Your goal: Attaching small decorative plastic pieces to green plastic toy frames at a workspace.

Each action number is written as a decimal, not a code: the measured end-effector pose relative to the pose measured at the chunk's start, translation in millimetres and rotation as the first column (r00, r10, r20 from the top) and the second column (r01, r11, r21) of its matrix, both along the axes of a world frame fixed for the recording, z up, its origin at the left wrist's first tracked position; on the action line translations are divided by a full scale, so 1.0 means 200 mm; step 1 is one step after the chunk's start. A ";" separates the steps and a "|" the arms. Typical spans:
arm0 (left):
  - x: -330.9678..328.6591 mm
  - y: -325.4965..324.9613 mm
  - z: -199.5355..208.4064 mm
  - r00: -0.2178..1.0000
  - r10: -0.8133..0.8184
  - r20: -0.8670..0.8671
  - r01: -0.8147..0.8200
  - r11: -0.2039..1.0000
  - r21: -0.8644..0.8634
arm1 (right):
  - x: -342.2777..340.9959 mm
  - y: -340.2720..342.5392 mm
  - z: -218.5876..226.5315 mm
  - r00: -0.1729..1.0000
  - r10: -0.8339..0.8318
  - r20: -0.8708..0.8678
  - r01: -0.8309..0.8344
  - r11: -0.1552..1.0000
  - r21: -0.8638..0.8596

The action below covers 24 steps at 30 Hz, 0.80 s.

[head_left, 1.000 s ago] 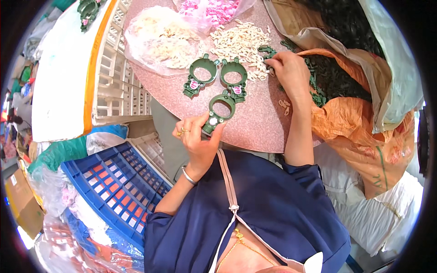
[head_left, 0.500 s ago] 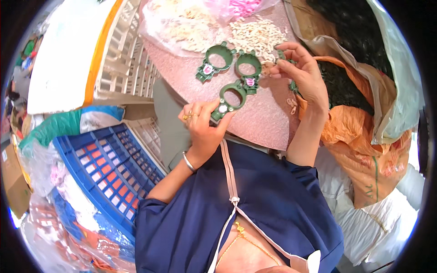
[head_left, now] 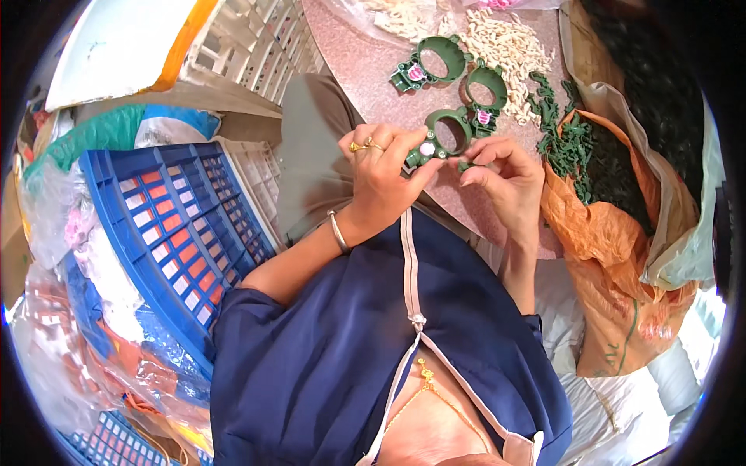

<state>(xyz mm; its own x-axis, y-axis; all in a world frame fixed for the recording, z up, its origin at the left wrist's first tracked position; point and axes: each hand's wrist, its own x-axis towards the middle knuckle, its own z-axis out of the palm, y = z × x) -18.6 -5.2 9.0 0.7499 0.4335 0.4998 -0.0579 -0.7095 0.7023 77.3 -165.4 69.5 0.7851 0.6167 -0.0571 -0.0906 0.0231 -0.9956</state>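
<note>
My left hand (head_left: 382, 163) grips a dark green plastic part with a ring-shaped frame (head_left: 465, 130) by its narrow end, beside a small pale round spot. Close to that part's right side, my right hand (head_left: 509, 172) pinches a small dark green piece (head_left: 464, 165) between thumb and fingertips. Two similar green ring parts lie beyond on the table, one at the left (head_left: 458, 58) and one at the right (head_left: 501, 97), each bearing a pink-and-white insert. Small green pieces (head_left: 571, 155) form a pile right of my right hand.
Cream-coloured small pieces (head_left: 505, 46) are heaped on the pinkish table (head_left: 346, 35), near a clear bag. An orange woven sack (head_left: 602, 256) with dark contents stands at the right. To the left are a blue plastic crate (head_left: 109, 186) and a white slatted basket (head_left: 256, 39).
My right hand has come back from the far right toward the held ring part, with a small green piece in its fingertips. The view has shifted, revealing more of the green pile.
</note>
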 end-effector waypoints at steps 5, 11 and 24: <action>0.00 0.00 -0.01 1.000 -0.005 0.013 0.005 1.000 0.003 | -0.08 0.02 -0.06 0.986 -0.078 0.148 0.096 0.988 -0.118; 0.00 0.00 -0.01 1.000 -0.001 -0.010 0.001 1.000 0.012 | -0.04 0.01 -0.04 0.945 -0.014 0.326 0.097 0.966 -0.241; 0.00 0.00 -0.01 1.000 -0.011 0.002 0.011 1.000 0.005 | 0.01 0.04 0.03 0.978 0.094 0.185 0.009 0.873 -0.488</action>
